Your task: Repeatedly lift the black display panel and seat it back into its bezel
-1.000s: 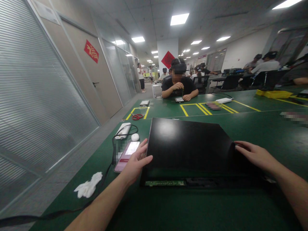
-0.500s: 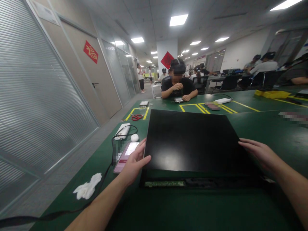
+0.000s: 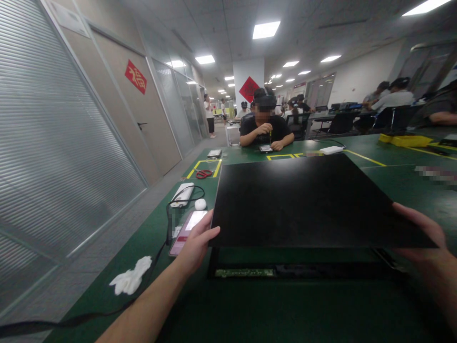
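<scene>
Currently, the left hand (image 3: 200, 238), half-curled with its thumb at the edge, grips the left side of the black panel (image 3: 303, 205). The right hand (image 3: 430, 231), partly hidden beneath, holds the right side. The panel is raised between both hands, above a dark frame (image 3: 328, 272) carrying a green circuit strip (image 3: 246, 273). A phone (image 3: 183, 234) lies just beside the left hand; red-handled scissors (image 3: 203, 174) lie beyond it.

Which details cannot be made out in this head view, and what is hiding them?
In the head view:
Right hand: partly hidden by the black panel.
Left hand: fingertips hidden behind the panel's left edge.
Dark frame: largely covered by the panel.
Phone: screen text too small.
Item at far right: blurred into blocks.
</scene>
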The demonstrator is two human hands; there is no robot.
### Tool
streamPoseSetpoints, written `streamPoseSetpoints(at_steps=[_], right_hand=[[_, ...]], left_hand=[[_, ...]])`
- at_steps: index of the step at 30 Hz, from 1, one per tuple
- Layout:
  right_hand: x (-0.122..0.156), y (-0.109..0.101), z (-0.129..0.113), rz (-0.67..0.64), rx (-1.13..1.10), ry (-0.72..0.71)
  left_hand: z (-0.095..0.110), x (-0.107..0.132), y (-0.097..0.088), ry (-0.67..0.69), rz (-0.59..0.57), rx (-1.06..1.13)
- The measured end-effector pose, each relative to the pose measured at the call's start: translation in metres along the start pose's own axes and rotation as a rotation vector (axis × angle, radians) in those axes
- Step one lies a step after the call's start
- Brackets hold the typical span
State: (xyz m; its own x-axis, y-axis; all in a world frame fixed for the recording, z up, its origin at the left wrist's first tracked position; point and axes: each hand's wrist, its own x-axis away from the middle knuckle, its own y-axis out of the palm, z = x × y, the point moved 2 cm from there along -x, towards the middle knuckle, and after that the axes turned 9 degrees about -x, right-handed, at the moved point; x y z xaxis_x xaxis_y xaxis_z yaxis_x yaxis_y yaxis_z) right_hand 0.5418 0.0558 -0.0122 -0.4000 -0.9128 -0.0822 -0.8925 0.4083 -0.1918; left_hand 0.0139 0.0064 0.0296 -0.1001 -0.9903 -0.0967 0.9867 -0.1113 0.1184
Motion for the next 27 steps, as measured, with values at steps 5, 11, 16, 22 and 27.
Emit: streamPoseSetpoints(at_steps=[5, 11, 16, 22, 27], right_hand=[[-0.004, -0.003, 0.009, -0.077, -0.445, 0.299], [-0.009, 0.005, 0.013, -0.228, -0.383, 0.257], [-0.012, -0.006, 0.021, -0.065, -0.458, 0.249], [-0.012, -0.023, 0.016, 0.105, -0.495, 0.11], [-0.006, -0.012, 0.0, 0.328, -0.599, 0.079]], left_hand=[[-0.004, -0.001, -0.001, -0.021, -0.046, -0.024], [-0.013, -0.003, -0.007, -0.037, -0.012, -0.102], [-0.015, -0.005, -0.008, -0.002, -0.038, -0.228], [-0.013, 0.001, -0.007, 0.104, -0.179, -0.582], [-0.015, 0.012, 0.002, 0.214, -0.385, -0.976]])
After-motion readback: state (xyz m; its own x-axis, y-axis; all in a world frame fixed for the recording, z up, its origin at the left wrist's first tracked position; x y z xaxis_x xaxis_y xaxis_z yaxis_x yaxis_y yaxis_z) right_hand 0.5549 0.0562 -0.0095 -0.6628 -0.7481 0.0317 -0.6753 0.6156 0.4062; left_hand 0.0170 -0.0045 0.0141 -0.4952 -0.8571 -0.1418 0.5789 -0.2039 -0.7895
